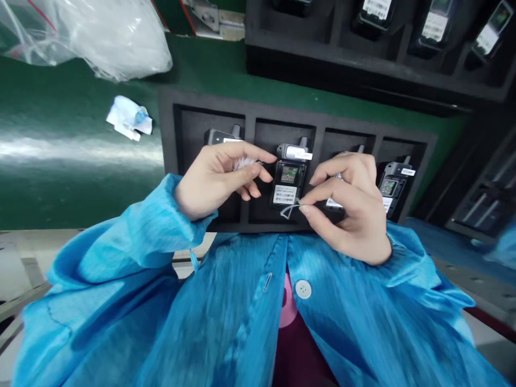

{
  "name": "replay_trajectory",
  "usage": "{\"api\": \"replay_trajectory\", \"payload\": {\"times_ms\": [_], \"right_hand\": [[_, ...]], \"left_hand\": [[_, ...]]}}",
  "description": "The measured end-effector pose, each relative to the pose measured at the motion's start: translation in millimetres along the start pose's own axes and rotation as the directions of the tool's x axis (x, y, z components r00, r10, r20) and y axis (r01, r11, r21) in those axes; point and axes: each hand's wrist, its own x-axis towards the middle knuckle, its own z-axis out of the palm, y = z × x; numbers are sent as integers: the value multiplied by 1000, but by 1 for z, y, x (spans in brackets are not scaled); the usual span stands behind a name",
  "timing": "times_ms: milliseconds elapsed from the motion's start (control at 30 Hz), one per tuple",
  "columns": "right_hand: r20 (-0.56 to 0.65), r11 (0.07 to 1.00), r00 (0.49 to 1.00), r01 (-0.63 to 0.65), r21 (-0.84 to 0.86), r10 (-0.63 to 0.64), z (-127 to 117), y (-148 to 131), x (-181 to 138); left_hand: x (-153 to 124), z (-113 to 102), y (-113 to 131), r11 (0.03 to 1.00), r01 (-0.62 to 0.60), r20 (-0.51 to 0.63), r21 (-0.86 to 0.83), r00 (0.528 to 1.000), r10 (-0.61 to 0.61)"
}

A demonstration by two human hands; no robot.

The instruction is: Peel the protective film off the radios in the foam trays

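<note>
A black foam tray (169,134) lies on the green table, with several slots that hold black handheld devices. My left hand (217,177) hovers over the left slot, its fingers pinched on a small pale fluffy bundle (244,162). My right hand (350,204) is over the third slot, thumb and forefinger pinched on a thin white loop of string (289,209). That loop hangs at the lower end of the middle device (288,177), which shows a white barcode label. Another device (393,185) sits in the rightmost slot. My blue sleeves fill the foreground.
A second black foam tray (322,59) with more labelled devices stands behind. A clear plastic bag (100,32) lies at the top left, and a small crumpled white and blue wrapper (129,118) rests on the green mat. Dark frames stand at the right edge.
</note>
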Motion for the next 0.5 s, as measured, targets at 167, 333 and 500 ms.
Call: {"api": "replay_trajectory", "payload": {"times_ms": [167, 333, 500], "right_hand": [[-6, 989, 990, -141, 37, 141, 11, 12, -2], [-98, 952, 960, -275, -132, 263, 40, 35, -3], [-98, 934, 964, -266, -237, 249, 49, 44, -2]], "left_hand": [[3, -2, -5, 974, -220, -55, 59, 973, 224], [0, -1, -4, 704, -442, 86, 556, 873, 480], [2, -3, -13, 323, -517, 321, 793, 805, 499]]}}
